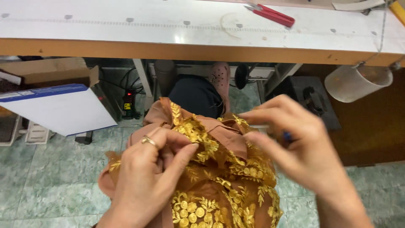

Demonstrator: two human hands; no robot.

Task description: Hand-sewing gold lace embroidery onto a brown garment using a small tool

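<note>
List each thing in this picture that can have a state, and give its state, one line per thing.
Left hand: pinching the embroidered fabric.
Right hand: fingers bent, holding a small tool.
Embroidered fabric: bunched on the lap.
Red scissors: closed, lying on the table.
Hanging cup: tilted.

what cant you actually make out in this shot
- Small blue-tipped tool in the right hand: head view, fingers cover nearly all of it, kind unclear.
- Spot of brown fabric with gold floral embroidery pinched by the left hand: hidden behind thumb and fingers.
- Red-handled cutters on the white tabletop: tips cut off by the top edge.
- White hanging cup: contents not visible.
</note>
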